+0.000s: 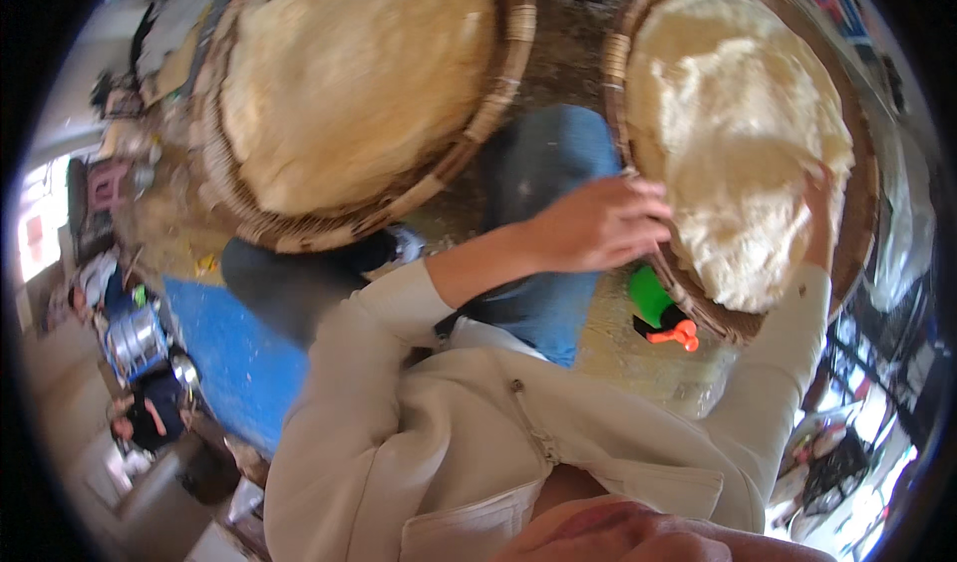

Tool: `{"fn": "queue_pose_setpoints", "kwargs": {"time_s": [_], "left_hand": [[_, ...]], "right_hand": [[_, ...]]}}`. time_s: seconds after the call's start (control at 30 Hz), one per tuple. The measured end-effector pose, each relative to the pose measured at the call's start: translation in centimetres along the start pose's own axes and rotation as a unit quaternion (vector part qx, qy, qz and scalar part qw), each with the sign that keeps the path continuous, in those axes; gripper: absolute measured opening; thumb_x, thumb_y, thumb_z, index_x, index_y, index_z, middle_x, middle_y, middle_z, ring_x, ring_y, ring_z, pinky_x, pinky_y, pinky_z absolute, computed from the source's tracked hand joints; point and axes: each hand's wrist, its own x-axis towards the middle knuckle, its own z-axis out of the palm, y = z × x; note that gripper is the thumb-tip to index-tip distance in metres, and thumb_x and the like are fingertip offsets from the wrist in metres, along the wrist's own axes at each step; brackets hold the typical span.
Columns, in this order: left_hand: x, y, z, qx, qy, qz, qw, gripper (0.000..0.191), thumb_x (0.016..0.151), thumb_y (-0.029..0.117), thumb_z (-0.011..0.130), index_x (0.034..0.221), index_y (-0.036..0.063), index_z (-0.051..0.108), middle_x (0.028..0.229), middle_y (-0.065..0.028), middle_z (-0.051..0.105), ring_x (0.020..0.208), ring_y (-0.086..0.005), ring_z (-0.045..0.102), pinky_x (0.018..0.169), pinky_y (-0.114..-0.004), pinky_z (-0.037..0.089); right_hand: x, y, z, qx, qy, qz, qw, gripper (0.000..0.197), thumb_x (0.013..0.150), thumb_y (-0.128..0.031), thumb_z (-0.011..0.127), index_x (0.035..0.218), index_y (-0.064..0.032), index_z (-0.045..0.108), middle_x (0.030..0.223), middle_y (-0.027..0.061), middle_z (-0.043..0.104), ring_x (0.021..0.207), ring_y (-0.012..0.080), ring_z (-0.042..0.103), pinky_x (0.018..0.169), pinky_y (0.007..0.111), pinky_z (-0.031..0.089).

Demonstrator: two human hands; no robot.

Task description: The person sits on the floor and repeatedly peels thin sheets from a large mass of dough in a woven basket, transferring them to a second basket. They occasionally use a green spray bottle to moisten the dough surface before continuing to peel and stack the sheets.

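Note:
Both of my bare hands are in view, in pale long sleeves. My left hand (617, 222) reaches across my knee to the near left rim of the right woven basket (860, 210), its fingers loosely curled and holding nothing visible. At the right side of that basket, my right hand (819, 188) touches a pale, dough-like mass (748, 98); its fingers are blurred, so their grip is unclear. The mass is wrinkled and whitish, with smoother yellowish parts. A second round woven basket (419, 195) at the upper left holds a broad, pale yellow, dough-like slab (351, 91). Neither hand touches it.
A green object with black and orange parts (652, 296) is beside the right basket. My jeans-clad knee (553, 150) rises between the baskets. A blue mat (232, 352) covers floor at left. Beyond it are people (149, 420), metal pots (137, 343) and a pink stool (108, 184).

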Motion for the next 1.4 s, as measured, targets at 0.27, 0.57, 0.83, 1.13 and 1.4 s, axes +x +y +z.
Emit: {"fn": "queue_pose_setpoints", "kwargs": {"time_s": [0.27, 0.57, 0.83, 1.13, 1.4], "left_hand": [[-15.1, -6.8, -19.7, 0.272, 0.014, -0.303, 0.913, 0.024, 0.092, 0.017, 0.067, 0.109, 0.0001, 0.065, 0.116, -0.0146, 0.063, 0.105, -0.0319, 0.063, 0.089, -0.038, 0.051], [-21.6, -13.5, -24.3, 0.122, 0.097, -0.455, 0.877, 0.028, 0.1, 0.026, 0.057, 0.103, -0.0007, 0.063, 0.081, -0.0099, 0.065, 0.071, -0.0199, 0.06, 0.066, -0.033, 0.047], [-18.8, -13.4, -27.6, 0.123, 0.336, -0.329, 0.874, 0.029, 0.099, 0.029, 0.058, 0.108, 0.0027, 0.064, 0.096, -0.0162, 0.071, 0.081, -0.0271, 0.069, 0.069, -0.037, 0.052], [-17.1, -7.8, -26.9, 0.442, 0.121, -0.125, 0.88, 0.025, 0.084, 0.013, 0.059, 0.109, 0.0091, 0.061, 0.111, -0.011, 0.062, 0.098, -0.0301, 0.061, 0.081, -0.043, 0.05], [-20.2, -9.2, -23.3, 0.244, -0.148, -0.464, 0.839, 0.055, 0.099, 0.024, 0.043, 0.152, 0.0152, 0.035, 0.159, -0.0219, 0.025, 0.144, -0.0492, 0.023, 0.111, -0.069, 0.021]], "right_hand": [[-5.6, -14.4, -3.3, -0.024, 0.14, -0.13, 0.981, 0.047, 0.095, -0.04, 0.06, 0.138, -0.0216, 0.051, 0.151, 0.0147, 0.041, 0.138, 0.0338, 0.042, 0.111, 0.05, 0.037], [-17.8, -48.3, -7.7, 0.198, 0.121, -0.303, 0.924, 0.023, 0.092, -0.008, 0.067, 0.115, -0.0101, 0.068, 0.122, 0.0089, 0.066, 0.116, 0.0242, 0.061, 0.101, 0.036, 0.047], [-29.9, -74.6, -0.6, 0.338, -0.267, -0.324, 0.843, 0.055, 0.091, -0.039, 0.07, 0.131, -0.0034, 0.056, 0.128, 0.0179, 0.062, 0.116, 0.031, 0.061, 0.098, 0.04, 0.048], [-22.5, -84.5, 2.3, 0.627, -0.5, 0.114, 0.586, 0.035, 0.101, -0.023, 0.045, 0.121, 0.0057, 0.049, 0.112, 0.0219, 0.059, 0.109, 0.033, 0.061, 0.093, 0.047, 0.052], [-12.7, -94.4, -1.9, 0.721, -0.372, 0.148, 0.566, 0.038, 0.099, -0.011, 0.041, 0.126, 0.0152, 0.033, 0.123, 0.0317, 0.053, 0.11, 0.044, 0.059, 0.097, 0.05, 0.054]]}}
